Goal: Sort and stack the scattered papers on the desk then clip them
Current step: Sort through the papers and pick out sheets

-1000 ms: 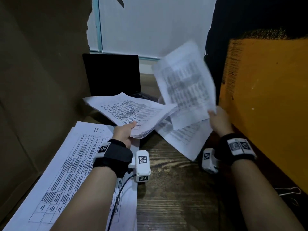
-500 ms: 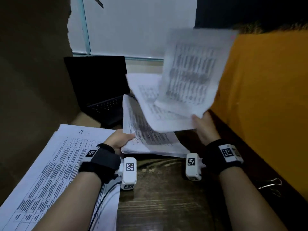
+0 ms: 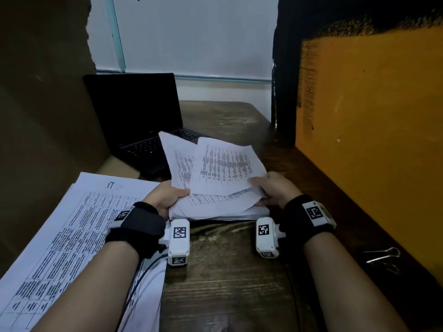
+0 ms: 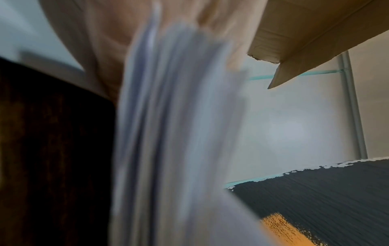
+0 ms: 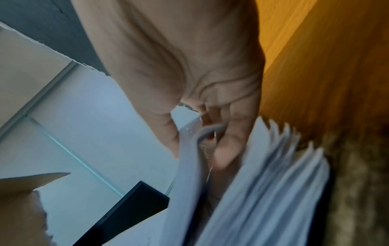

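Now, the left hand point(image 3: 165, 197) and right hand point(image 3: 273, 189) each pinch a near corner of the papers point(image 3: 215, 180) between them — top sheets skewed. Best tap the edges square on the desk point(image 3: 227, 271) (binder clip point(image 3: 383, 256) waits right of the right forearm) — laptop point(image 3: 136, 116) lies beyond.

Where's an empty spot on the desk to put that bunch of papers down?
Bare wood lies between the two forearms, below the held papers, and behind them beside the laptop. It's crowded left, under the big printed sheets; a binder clip sits right.
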Action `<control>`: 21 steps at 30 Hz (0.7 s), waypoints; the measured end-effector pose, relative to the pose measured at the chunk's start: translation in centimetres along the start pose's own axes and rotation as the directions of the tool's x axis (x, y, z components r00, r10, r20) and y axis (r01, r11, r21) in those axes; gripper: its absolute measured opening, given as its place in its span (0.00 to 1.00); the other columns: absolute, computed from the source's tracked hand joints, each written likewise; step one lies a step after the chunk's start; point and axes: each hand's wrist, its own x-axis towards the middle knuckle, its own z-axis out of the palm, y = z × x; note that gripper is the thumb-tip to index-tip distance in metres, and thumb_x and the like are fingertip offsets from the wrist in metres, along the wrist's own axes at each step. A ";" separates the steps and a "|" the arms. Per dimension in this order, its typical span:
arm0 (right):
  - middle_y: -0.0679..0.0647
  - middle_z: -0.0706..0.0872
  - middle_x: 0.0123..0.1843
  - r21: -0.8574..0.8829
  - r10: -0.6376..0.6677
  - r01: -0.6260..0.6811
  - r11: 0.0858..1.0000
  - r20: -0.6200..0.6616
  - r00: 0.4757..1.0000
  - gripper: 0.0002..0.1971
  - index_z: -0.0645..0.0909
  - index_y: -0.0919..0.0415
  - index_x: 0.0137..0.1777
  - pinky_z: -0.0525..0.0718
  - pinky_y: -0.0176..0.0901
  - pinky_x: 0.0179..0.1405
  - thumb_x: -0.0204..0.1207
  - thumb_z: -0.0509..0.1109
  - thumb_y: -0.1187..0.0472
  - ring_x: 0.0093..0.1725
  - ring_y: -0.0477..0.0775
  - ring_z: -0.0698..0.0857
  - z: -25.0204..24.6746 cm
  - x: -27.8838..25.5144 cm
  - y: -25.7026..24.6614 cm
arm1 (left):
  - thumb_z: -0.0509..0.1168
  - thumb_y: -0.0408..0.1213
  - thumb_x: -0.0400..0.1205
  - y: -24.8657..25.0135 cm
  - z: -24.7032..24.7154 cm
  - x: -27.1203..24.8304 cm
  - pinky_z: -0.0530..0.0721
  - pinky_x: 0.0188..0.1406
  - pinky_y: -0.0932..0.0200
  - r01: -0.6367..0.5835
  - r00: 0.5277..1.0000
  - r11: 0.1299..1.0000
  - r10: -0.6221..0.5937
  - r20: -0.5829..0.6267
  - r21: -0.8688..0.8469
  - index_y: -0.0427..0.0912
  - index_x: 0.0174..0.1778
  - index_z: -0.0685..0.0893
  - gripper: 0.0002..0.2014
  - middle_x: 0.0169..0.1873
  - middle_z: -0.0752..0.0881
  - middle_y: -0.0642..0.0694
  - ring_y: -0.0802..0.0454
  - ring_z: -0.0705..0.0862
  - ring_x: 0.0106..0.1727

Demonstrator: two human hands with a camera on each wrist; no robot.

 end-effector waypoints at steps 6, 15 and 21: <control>0.58 0.86 0.43 -0.109 -0.078 0.058 0.992 -0.193 0.978 0.02 0.82 0.65 0.44 0.81 0.42 0.32 0.78 0.69 0.69 0.38 0.55 0.83 -2.5 1.0 0.7 | 0.58 0.26 0.85 0.4 0.2 0.0 0.86 0.47 0.51 -0.033 0.999 0.998 0.033 0.007 -0.050 0.30 0.69 0.76 0.16 0.58 0.86 0.35 0.40 0.86 0.52; 0.55 0.78 0.32 -0.036 0.070 -0.065 0.997 0.179 0.981 0.06 0.80 0.65 0.44 0.74 0.32 0.20 0.82 0.65 0.70 0.25 0.45 0.74 -6.3 0.4 1.0 | 0.62 0.30 0.84 0.1 -0.1 0.7 0.84 0.49 0.50 -0.001 0.996 0.998 0.007 -0.092 0.065 0.25 0.61 0.81 0.13 0.56 0.87 0.32 0.40 0.87 0.47; 0.49 0.87 0.33 -0.189 0.006 0.061 0.980 0.334 0.942 0.09 0.82 0.58 0.58 0.80 0.33 0.28 0.83 0.64 0.69 0.29 0.43 0.81 -6.1 -0.1 0.9 | 0.58 0.32 0.87 0.2 0.1 0.4 0.81 0.63 0.41 0.039 0.997 0.995 -0.032 -0.071 0.096 0.27 0.63 0.79 0.14 0.59 0.85 0.30 0.34 0.85 0.60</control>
